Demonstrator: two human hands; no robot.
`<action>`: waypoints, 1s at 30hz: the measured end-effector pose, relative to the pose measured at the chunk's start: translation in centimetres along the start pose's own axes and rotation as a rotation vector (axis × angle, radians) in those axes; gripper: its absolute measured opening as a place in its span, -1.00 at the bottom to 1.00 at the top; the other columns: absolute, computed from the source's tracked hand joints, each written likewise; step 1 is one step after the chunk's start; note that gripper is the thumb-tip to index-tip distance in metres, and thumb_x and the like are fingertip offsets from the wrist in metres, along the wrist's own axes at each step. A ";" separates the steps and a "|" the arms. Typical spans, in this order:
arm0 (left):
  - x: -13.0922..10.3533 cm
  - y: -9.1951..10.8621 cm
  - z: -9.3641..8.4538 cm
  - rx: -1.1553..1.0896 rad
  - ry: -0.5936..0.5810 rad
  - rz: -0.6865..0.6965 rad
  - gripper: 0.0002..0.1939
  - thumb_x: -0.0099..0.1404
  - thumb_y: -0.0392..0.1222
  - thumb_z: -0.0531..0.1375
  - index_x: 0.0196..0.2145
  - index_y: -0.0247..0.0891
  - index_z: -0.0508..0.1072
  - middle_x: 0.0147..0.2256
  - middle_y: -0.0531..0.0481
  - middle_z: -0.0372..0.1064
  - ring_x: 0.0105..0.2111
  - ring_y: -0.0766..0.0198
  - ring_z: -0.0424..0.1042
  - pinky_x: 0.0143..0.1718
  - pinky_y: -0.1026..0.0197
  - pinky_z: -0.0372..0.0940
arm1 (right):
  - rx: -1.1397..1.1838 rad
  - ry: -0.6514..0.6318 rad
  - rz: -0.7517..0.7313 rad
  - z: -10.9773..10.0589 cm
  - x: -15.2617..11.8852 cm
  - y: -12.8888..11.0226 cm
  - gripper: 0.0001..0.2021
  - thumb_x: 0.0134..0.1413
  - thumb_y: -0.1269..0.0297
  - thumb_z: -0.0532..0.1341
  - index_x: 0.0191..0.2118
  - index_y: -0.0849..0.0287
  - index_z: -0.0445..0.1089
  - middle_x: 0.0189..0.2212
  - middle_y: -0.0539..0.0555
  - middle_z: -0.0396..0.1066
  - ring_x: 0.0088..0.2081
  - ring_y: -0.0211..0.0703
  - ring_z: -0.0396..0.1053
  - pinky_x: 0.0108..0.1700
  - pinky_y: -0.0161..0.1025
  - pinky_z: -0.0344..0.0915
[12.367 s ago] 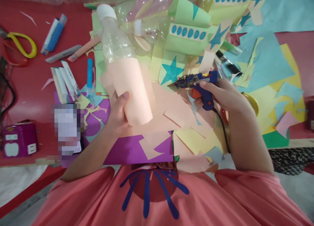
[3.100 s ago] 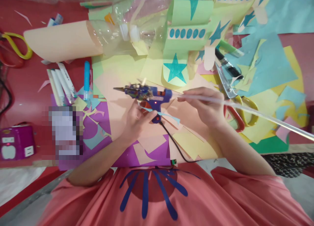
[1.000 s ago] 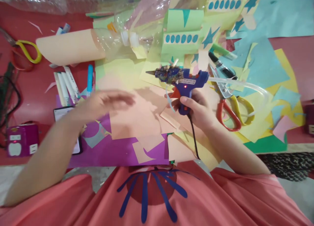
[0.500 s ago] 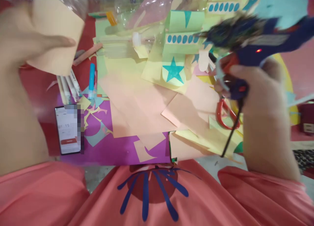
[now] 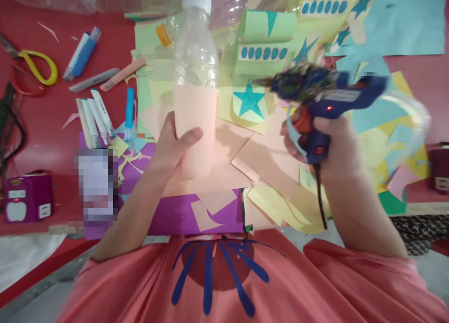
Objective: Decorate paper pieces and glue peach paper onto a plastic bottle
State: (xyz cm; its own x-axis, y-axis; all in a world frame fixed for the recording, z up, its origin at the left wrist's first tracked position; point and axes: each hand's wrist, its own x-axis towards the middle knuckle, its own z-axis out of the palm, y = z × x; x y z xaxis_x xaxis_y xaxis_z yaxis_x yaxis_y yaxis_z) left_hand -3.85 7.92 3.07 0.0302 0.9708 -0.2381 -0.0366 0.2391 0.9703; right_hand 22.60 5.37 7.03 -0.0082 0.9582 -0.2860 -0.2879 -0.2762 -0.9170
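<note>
My left hand is wrapped round a clear plastic bottle with a white cap. Peach paper covers the bottle's lower part, and my thumb lies across it. In my right hand is a dark blue glue gun, its fingers curled round the handle near the orange trigger. The gun's nozzle points left toward the bottle but stays apart from it; a small red light glows on its body. Between the two, a teal star sits on a rounded green paper piece.
Peach and yellow sheets overlap on a purple sheet. On the left lie markers, scissors, a phone and a purple box. Light blue paper spreads at the back right.
My left hand has come from the far left to the centre and now holds the paper-covered bottle upright in view. My right hand has shifted left with the glue gun.
</note>
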 end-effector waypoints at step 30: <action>-3.0 -2.7 2.9 -0.406 -0.321 -0.599 -0.30 -0.04 0.29 0.39 -0.08 -0.21 0.43 -0.13 -0.16 0.54 -0.11 -0.07 0.55 -0.28 0.08 0.51 | 0.144 -0.197 -0.093 2.6 -0.5 6.9 -0.65 -0.11 -0.09 0.29 -0.25 -0.01 0.35 -0.20 0.13 0.51 -0.12 0.14 0.53 -0.15 0.07 0.44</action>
State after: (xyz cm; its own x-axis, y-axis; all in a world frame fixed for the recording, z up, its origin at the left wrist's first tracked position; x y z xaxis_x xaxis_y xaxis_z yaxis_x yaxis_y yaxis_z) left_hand -0.91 4.27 1.28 0.4442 0.6361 -0.6309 -0.2826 0.7677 0.5751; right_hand 18.10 3.19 1.61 -0.1574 0.9789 -0.1303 -0.4293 -0.1867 -0.8836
